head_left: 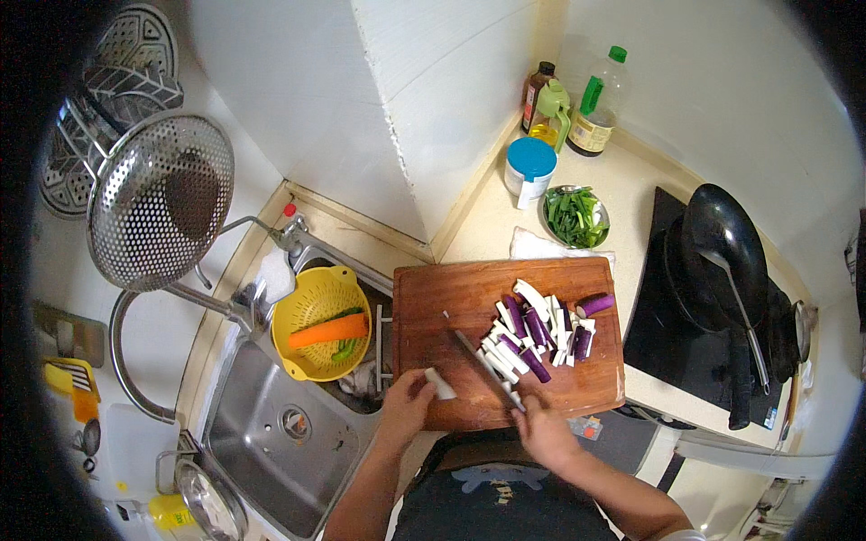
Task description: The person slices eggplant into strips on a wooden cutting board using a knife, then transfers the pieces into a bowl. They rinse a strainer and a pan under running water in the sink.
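Observation:
A wooden cutting board (426,297) lies before me, its left edge beside the sink. Over its front left part, my left hand (406,402) pinches a pale piece of eggplant (442,385) between thumb and fingers. My right hand (548,433) grips a kitchen knife (482,362) at the board's front edge; its blade is seen almost edge-on and points away to the left. Right of the blade is a heap of cut eggplant sticks (534,324) with white flesh and purple skin. A short purple eggplant chunk (595,305) rests at the heap's far right.
Left of the board, a yellow colander (287,314) holds a carrot (325,331) and green peppers (345,349) at the steel sink (270,433). Beyond the board stands a bowl of chopped greens (575,216). A wok (727,237) is on the black cooktop (649,324). A steel strainer (162,196) hangs left.

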Demonstrator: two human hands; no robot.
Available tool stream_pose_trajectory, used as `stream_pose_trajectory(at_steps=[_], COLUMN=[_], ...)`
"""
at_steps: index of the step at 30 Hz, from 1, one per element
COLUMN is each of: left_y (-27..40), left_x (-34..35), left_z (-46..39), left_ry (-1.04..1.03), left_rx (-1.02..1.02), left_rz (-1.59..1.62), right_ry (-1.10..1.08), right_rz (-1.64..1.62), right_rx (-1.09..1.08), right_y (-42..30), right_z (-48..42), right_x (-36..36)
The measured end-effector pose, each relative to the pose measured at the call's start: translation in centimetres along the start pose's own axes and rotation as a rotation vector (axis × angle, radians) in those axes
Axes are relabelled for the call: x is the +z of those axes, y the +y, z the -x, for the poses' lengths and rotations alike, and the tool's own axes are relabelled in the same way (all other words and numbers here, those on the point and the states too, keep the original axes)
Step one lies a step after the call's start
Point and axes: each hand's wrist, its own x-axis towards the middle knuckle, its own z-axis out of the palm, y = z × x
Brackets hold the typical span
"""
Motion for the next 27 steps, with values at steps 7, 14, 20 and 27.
stream_pose_trajectory(at_steps=[7, 14, 20, 27], left_y=[0.2, -0.1, -2.3, -3.1], left_x=[4.5, 4.2, 3.6, 4.2], left_z=[-1.9, -1.1, -2.3, -2.9], left_ry=[0.088, 0.219, 0.020, 0.032], left_rx=[0.109, 0.512, 0.955, 1.013], left_rz=[-0.042, -0.355, -0.427, -0.470], right_ry=[0.079, -0.018, 0.013, -0.094], right_rz=[0.132, 0.114, 0.155, 0.275], right_rx=[-0.075, 0.015, 0.057, 0.030], right_y=[-0.9, -1.8, -2.0, -1.9], right_z=[1.1, 2.7, 3.1, 3.5], right_x=[-1.4, -1.3, -1.6, -1.8])
